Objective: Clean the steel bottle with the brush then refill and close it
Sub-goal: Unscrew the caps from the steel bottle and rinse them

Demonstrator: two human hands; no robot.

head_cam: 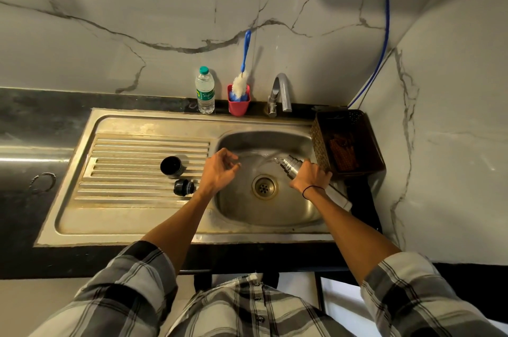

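Note:
My right hand (312, 176) grips the steel bottle (291, 166), tilted mouth-down to the left over the sink basin (275, 213), and water runs out of its mouth. My left hand (220, 171) hovers open over the basin's left edge, holding nothing. The bottle's black cup lid (171, 166) and its black stopper (183, 187) lie on the ribbed drainboard (123, 185). The bottle brush (242, 81), white bristles on a blue handle, stands in a red cup (238, 105) against the back wall.
A plastic water bottle (205, 90) with a green cap stands left of the red cup. The tap (280, 93) rises behind the basin. A brown basket (349, 141) sits at the basin's right edge. The drain (264, 187) is in the basin's middle.

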